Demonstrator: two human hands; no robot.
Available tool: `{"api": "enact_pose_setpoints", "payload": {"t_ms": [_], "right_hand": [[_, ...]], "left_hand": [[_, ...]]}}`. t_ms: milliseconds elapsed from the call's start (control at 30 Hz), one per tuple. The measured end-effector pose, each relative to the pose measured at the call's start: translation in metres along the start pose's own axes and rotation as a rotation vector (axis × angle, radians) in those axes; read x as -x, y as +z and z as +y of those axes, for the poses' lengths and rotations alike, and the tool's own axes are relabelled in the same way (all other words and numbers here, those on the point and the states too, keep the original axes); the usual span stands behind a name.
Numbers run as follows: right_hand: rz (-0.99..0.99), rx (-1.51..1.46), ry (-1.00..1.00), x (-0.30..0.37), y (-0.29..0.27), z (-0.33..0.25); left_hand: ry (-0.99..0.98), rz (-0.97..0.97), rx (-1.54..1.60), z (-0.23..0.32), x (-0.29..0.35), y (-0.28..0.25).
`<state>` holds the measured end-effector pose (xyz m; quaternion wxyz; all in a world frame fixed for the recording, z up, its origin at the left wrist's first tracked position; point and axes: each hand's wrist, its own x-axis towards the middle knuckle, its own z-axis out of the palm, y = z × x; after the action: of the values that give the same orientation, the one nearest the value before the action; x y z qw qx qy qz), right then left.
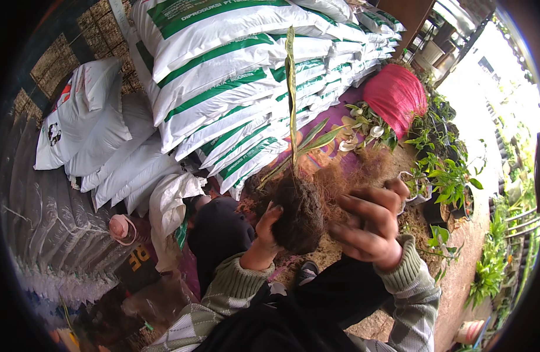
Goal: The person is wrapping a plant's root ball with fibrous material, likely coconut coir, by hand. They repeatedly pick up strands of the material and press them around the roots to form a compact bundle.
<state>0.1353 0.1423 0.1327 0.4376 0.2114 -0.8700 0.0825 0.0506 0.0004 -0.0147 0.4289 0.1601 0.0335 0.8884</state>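
Note:
My left hand (263,240) is closed around the lower side of a dark, fibrous root ball (299,214), holding it up over my lap. A tall, narrow yellow-and-green snake plant leaf (291,94) rises upright from its top. Just right of the root ball hovers my right hand (369,226), its fingers bent and apart, with nothing plainly visible in them. Loose brown fibre (334,182) lies behind the gap between both hands. Several narrow green leaves (320,139) spread out beyond the root ball.
Stacked white-and-green sacks (223,88) rise ahead, with plain white sacks (94,129) to the left. Ahead right stands a red mesh sack (397,97). Potted green plants (449,170) line the right side. A pink lidded container (122,229) sits at left.

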Motion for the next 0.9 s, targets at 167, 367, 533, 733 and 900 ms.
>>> {"api": "enact_pose_setpoints", "payload": {"t_ms": [167, 367, 533, 733, 900], "right_hand": [[-0.433, -0.117, 0.207, -0.007, -0.001, -0.006], [-0.563, -0.074, 0.308, -0.007, 0.014, -0.003], [-0.575, -0.047, 0.378, -0.017, 0.017, -0.006], [-0.593, -0.001, 0.397, -0.014, 0.023, -0.003], [-0.499, -0.094, 0.508, -0.016, 0.016, -0.004]], "left_hand": [[0.007, 0.047, 0.105, 0.007, 0.002, 0.006], [0.011, 0.137, 0.123, 0.013, -0.001, 0.009], [-0.006, 0.163, 0.103, 0.012, -0.001, 0.008], [0.044, 0.222, -0.04, 0.013, -0.003, 0.022], [0.061, 0.199, 0.02, 0.011, 0.0, 0.029]]}}
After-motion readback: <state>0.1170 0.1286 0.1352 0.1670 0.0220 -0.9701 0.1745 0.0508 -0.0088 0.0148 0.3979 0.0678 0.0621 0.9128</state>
